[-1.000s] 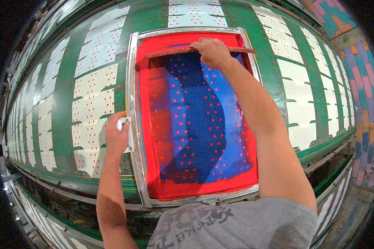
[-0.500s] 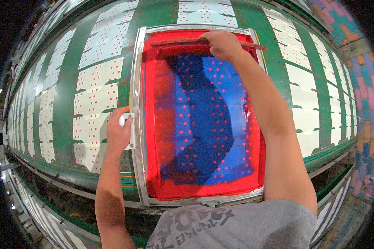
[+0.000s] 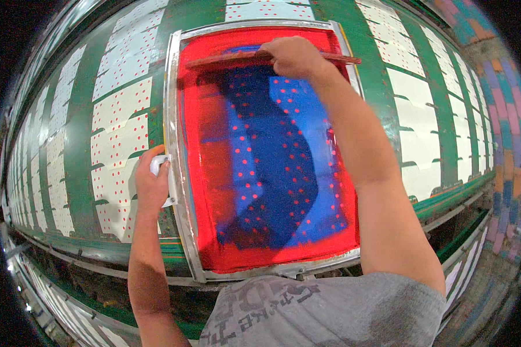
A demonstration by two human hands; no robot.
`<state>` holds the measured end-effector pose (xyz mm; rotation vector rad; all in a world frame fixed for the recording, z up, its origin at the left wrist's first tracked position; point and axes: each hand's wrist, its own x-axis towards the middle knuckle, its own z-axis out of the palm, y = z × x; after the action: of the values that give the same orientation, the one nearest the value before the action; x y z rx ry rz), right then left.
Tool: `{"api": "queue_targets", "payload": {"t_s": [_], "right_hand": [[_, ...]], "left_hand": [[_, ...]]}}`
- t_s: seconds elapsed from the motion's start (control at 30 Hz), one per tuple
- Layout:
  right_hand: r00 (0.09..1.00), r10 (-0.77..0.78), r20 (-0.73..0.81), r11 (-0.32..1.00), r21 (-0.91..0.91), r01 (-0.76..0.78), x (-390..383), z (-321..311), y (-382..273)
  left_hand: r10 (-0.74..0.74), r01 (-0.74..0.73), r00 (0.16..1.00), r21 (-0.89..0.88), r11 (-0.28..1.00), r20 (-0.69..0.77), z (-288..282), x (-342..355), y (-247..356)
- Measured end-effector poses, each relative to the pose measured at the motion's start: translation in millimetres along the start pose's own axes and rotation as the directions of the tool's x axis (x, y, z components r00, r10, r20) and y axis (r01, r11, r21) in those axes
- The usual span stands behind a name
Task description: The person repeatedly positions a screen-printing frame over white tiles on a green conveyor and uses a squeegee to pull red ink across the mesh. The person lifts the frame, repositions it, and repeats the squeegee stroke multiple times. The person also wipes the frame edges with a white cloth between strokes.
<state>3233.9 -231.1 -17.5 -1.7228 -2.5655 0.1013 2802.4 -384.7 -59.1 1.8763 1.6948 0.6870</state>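
Note:
A metal-framed printing screen point(image 3: 175, 104) lies on the green table, coated red round a blue middle with red dots. My right hand point(image 3: 289, 58) is closed round a long reddish squeegee point(image 3: 344, 59) lying crosswise near the screen's far end. My left hand point(image 3: 153, 179) is curled on a white handle point(image 3: 156, 164) at the frame's left side. My right forearm covers part of the screen's right side.
The long green table point(image 3: 75, 144) carries rows of white cut pieces on both sides, many with red dots point(image 3: 118, 156), some plain point(image 3: 414, 133) at the right. Metal rails run along the table's near edge. Coloured paving point(image 3: 501, 115) shows at the far right.
The squeegee shifted slightly toward the far edge, then a little back toward me, still in my right hand. My left hand stays on the handle; the whole view shifted slightly.

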Motion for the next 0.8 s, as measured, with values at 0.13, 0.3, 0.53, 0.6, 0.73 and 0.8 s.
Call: {"api": "queue_targets", "payload": {"t_s": [0.13, 0.3, 0.53, 0.6, 0.73, 0.8], "right_hand": [[1.0, 0.023, -0.014, 1.0, 0.016, -0.022, -41, -3, -34], [1.0, 0.016, 0.001, 0.999, 0.037, -0.016, -118, -3, -87], [0.999, -0.01, -0.048, 0.996, 0.084, 0.014, -242, -1, -171], [0.999, -0.018, -0.044, 0.997, 0.071, 0.021, -275, -1, -195], [0.999, 0.015, -0.03, 0.994, 0.11, -0.011, -330, -2, -238], [1.0, 0.025, -0.017, 0.99, 0.14, -0.022, -352, -2, -256]], "left_hand": [[0.039, -0.04, 0.999, -0.043, 0.998, -0.034, 5, -1, -8], [0.057, -0.067, 0.996, -0.148, 0.987, -0.07, 8, 0, -21], [0.161, -0.151, 0.976, 0.076, 0.986, -0.147, 11, 3, -38], [0.177, -0.158, 0.969, 0.123, 0.98, -0.172, 12, 4, -40], [0.075, -0.062, 0.985, 0.091, 0.994, -0.156, 12, 3, -44], [0.065, -0.053, 0.989, 0.091, 0.994, -0.131, 10, 0, -46]]}}
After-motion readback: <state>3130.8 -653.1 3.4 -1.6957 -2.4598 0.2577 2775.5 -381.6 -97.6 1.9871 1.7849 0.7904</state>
